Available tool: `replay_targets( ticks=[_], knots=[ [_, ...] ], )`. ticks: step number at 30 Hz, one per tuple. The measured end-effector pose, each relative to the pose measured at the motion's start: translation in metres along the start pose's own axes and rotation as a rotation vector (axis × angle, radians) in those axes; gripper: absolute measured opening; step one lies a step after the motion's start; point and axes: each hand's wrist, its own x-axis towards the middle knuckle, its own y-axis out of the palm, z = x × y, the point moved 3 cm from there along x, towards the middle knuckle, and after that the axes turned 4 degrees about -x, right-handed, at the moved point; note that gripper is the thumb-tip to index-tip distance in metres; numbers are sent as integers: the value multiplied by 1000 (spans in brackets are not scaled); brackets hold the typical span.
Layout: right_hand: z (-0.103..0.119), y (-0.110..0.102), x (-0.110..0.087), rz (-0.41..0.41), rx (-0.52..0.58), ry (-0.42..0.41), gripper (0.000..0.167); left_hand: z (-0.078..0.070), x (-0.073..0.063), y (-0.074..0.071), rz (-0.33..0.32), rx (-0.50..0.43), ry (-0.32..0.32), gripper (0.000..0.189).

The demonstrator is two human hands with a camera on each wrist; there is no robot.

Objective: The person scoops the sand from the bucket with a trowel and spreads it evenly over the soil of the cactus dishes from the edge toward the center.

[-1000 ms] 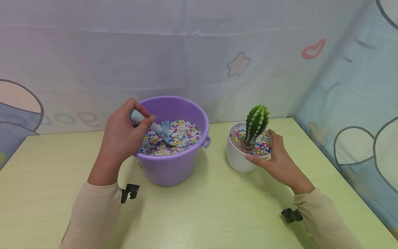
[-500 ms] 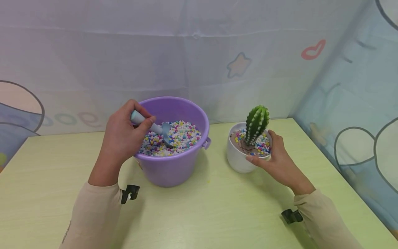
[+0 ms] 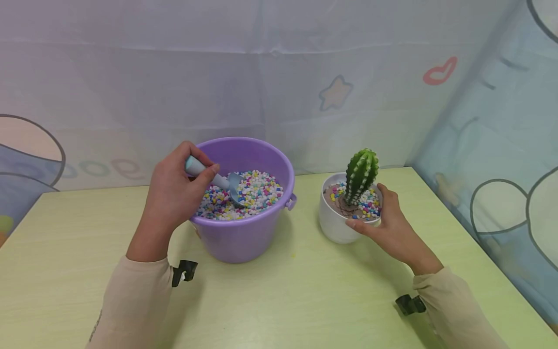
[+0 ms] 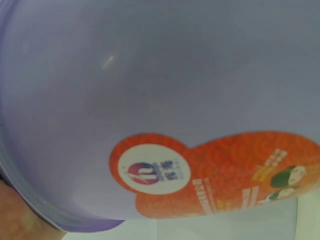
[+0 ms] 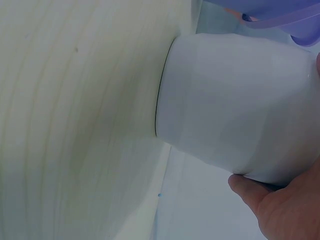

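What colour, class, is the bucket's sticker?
The sticker is mostly orange-red with a white oval, clearest in the left wrist view.

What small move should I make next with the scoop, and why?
Probably push the scoop deeper with your left hand: its bowl looks only partly sunk in the pebbles, and bare soil shows in the pot your right hand holds.

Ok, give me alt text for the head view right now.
A person's left hand holds a blue scoop in multicolored pebbles inside a purple bucket. The right hand grips a white pot with a green cactus, beside the bucket on a pale table.
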Motion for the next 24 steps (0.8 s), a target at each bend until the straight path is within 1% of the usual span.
replay_targets(
  ticks=[7, 18, 21, 24],
  knots=[
    [0, 0, 0, -9, 3, -8, 111, 0, 0, 1, 10, 2, -8, 17],
    [0, -1, -1, -3, 2, -8, 111, 1, -1, 1, 7, 2, 10, 17],
    [-1, 0, 0, -7, 7, -6, 111, -1, -1, 2, 13, 37, 20, 18],
    [-1, 1, 1, -7, 19, -8, 111, -3, -2, -1, 63, 90, 9, 20]
  ],
)
